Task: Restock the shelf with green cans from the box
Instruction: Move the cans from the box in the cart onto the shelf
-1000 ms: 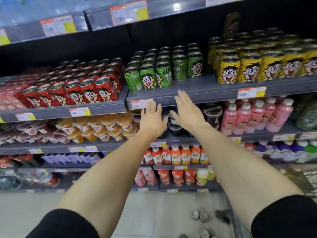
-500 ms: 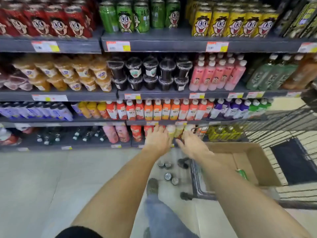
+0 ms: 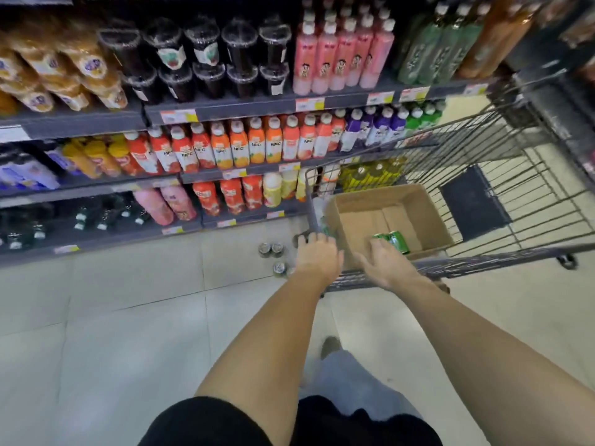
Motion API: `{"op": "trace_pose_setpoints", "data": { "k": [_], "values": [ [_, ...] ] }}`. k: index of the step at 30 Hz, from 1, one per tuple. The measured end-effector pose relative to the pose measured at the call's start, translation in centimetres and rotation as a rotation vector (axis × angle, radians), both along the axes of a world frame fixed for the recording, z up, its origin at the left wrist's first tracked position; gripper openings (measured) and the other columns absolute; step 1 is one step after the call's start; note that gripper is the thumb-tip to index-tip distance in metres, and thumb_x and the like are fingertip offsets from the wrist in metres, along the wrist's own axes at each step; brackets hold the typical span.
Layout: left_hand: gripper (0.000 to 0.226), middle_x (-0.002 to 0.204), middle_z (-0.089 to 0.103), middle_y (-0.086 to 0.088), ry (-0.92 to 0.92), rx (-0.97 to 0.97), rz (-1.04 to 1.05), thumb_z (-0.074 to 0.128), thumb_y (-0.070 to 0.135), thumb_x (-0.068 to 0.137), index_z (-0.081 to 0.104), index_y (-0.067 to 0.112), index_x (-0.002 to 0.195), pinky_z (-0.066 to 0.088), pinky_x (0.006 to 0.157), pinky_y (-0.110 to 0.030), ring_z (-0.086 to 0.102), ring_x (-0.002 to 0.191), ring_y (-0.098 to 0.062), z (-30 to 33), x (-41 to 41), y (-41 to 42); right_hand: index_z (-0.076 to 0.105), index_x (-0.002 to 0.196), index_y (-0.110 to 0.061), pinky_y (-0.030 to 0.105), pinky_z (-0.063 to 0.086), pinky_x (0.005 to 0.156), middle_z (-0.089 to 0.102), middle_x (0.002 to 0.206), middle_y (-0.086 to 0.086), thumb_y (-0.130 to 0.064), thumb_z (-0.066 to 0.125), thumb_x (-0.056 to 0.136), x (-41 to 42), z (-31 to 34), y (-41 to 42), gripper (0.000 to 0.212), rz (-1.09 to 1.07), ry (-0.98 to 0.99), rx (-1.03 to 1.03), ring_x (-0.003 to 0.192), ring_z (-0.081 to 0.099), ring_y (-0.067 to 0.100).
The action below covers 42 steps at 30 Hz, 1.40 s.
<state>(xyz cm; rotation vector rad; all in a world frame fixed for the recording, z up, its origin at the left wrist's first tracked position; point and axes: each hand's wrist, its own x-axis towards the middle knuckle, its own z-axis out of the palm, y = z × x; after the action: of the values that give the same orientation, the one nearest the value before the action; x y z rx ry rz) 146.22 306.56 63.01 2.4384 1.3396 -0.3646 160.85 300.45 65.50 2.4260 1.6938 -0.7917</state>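
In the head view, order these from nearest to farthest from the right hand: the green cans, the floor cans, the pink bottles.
From the right hand:
1. Green cans, in the box, at its fingertips.
2. Floor cans, left, beyond the left hand.
3. Pink bottles, high on the shelf.

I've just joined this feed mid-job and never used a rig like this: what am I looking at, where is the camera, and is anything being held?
There is no machine: a person works bare-handed, filmed by one camera on their head looking down. The left hand is at the rim of the wire shopping trolley. The right hand reaches into the open brown cardboard box toward the green cans lying inside; no grip shows. A few silver-topped cans stand on the tiled floor.
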Motion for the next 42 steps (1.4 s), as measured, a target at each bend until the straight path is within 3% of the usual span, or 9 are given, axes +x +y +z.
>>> {"op": "trace_pose_setpoints", "data": {
  "k": [9, 15, 22, 27, 31, 34, 39, 42],
  "values": [
    [0.049, 0.135, 0.050, -0.016, -0.011, -0.025, -0.097, 0.032, 0.040, 0.100, 0.049, 0.006, 0.132, 0.030, 0.105, -0.043, 0.043, 0.126, -0.031, 0.0, 9.6, -0.6, 0.045, 0.133, 0.001, 0.043, 0.038, 0.103, 0.049, 0.135, 0.023, -0.044, 0.043, 0.101, 8.9, -0.8, -2.5, 0.056, -0.151, -0.004, -0.061, 0.126, 0.046, 0.037],
    [0.049, 0.135, 0.050, -0.017, 0.071, -0.115, -0.003, 0.032, 0.039, 0.100, 0.052, 0.007, 0.130, 0.031, 0.103, -0.045, 0.044, 0.125, -0.032, -2.8, 15.9, 2.6, 0.049, 0.130, -0.002, 0.040, 0.038, 0.100, 0.051, 0.132, 0.020, -0.044, 0.042, 0.101, 17.9, -3.3, 0.8, 0.052, -0.185, 0.045, -0.096, 0.124, 0.047, 0.035],
    [0.053, 0.132, 0.053, -0.018, 0.129, -0.243, 0.113, 0.027, 0.045, 0.101, 0.057, 0.010, 0.126, 0.032, 0.107, -0.047, 0.046, 0.125, -0.033, -7.2, 26.0, 7.0, 0.044, 0.138, -0.006, 0.040, 0.040, 0.102, 0.053, 0.134, 0.019, -0.047, 0.041, 0.101, 27.4, -9.2, 6.9, 0.055, -0.229, 0.189, -0.241, 0.125, 0.049, 0.034],
    [0.050, 0.127, 0.055, -0.016, 0.165, -0.333, 0.138, 0.029, 0.044, 0.100, 0.055, 0.009, 0.125, 0.038, 0.099, -0.044, 0.049, 0.118, -0.033, -13.1, 32.0, 9.0, 0.051, 0.128, 0.001, 0.039, 0.045, 0.096, 0.056, 0.127, 0.024, -0.045, 0.045, 0.101, 31.2, -16.0, 10.2, 0.053, -0.280, 0.253, -0.339, 0.118, 0.055, 0.035],
    [0.049, 0.118, 0.060, -0.015, 0.188, -0.489, 0.247, 0.031, 0.046, 0.101, 0.062, 0.009, 0.113, 0.044, 0.092, -0.042, 0.056, 0.109, -0.032, -19.2, 33.1, 9.9, 0.046, 0.133, -0.001, 0.038, 0.041, 0.101, 0.053, 0.133, 0.020, -0.048, 0.045, 0.100, 33.0, -21.9, 11.9, 0.058, -0.287, 0.278, -0.427, 0.124, 0.050, 0.033],
    [0.057, 0.118, 0.059, -0.016, 0.206, -0.587, 0.371, 0.031, 0.051, 0.100, 0.061, 0.005, 0.115, 0.048, 0.090, -0.042, 0.057, 0.108, -0.032, -23.7, 33.3, 10.6, 0.047, 0.136, -0.002, 0.037, 0.041, 0.103, 0.053, 0.135, 0.017, -0.050, 0.051, 0.097, 34.0, -26.5, 12.6, 0.062, -0.345, 0.342, -0.467, 0.125, 0.049, 0.032],
    [0.061, 0.123, 0.057, -0.015, 0.081, -0.720, 0.637, 0.046, 0.056, 0.094, 0.050, 0.005, 0.128, 0.048, 0.094, -0.041, 0.057, 0.110, -0.030, -28.9, 34.0, 10.0, 0.054, 0.127, -0.016, 0.029, 0.042, 0.081, 0.063, 0.116, 0.008, -0.046, 0.069, 0.086, 34.5, -31.3, 12.7, 0.053, -0.530, 0.455, -0.428, 0.098, 0.057, 0.022],
    [0.059, 0.119, 0.062, -0.012, -0.037, -0.769, 0.820, 0.059, 0.053, 0.089, 0.052, 0.008, 0.127, 0.051, 0.092, -0.040, 0.060, 0.107, -0.026, -31.0, 34.3, 9.1, 0.057, 0.125, -0.018, 0.028, 0.041, 0.081, 0.064, 0.115, 0.004, -0.043, 0.074, 0.082, 34.7, -32.8, 12.2, 0.052, -0.531, 0.464, -0.395, 0.099, 0.056, 0.019]
  ]
}}
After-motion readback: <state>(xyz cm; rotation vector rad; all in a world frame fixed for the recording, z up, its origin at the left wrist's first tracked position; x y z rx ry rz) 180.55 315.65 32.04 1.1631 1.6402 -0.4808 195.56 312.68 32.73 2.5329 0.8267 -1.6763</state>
